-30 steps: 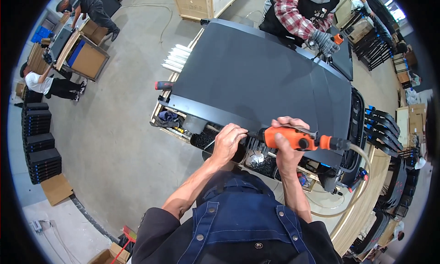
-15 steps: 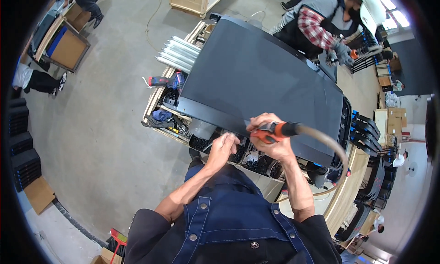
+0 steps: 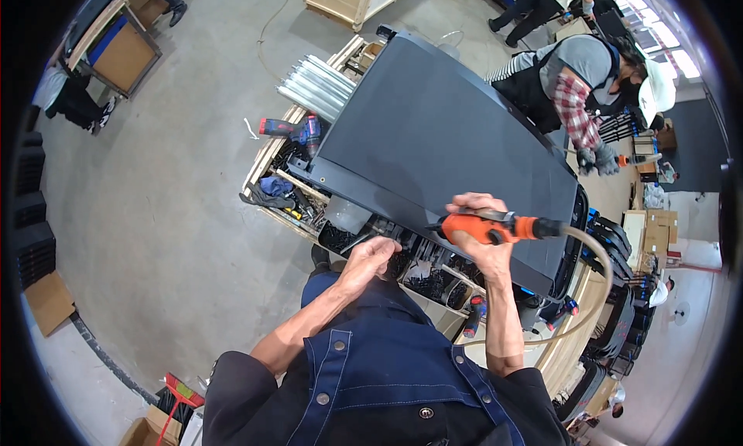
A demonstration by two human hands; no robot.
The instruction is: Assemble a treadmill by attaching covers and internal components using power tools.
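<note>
At nine o'clock from the work, a cordless drill [image 3: 290,127] is left lying on the wooden bench edge [image 3: 261,166], beside a bundle of pale metal rails [image 3: 316,86], presumably parked within reach. A blue rag [image 3: 275,186] is seen just below it, among small tools in the tray. The left hand [image 3: 373,262] is brought to the lower edge of the large black panel [image 3: 441,144], its fingers curled together over small parts in the black bins [image 3: 422,272]; whether anything is pinched cannot be told. At three o'clock from it, the right hand [image 3: 478,233] is clamped around an orange pneumatic screwdriver [image 3: 484,228], held level along the panel's rim, probably so that its tip meets a fastening there; the tip is hidden by the hand. A beige air hose [image 3: 592,291] is looped away from the tool's rear, down toward five o'clock. At one o'clock, a co-worker [image 3: 588,82] in a white cap is bent over the panel's far side; the gloved hands are too small to read.
</note>
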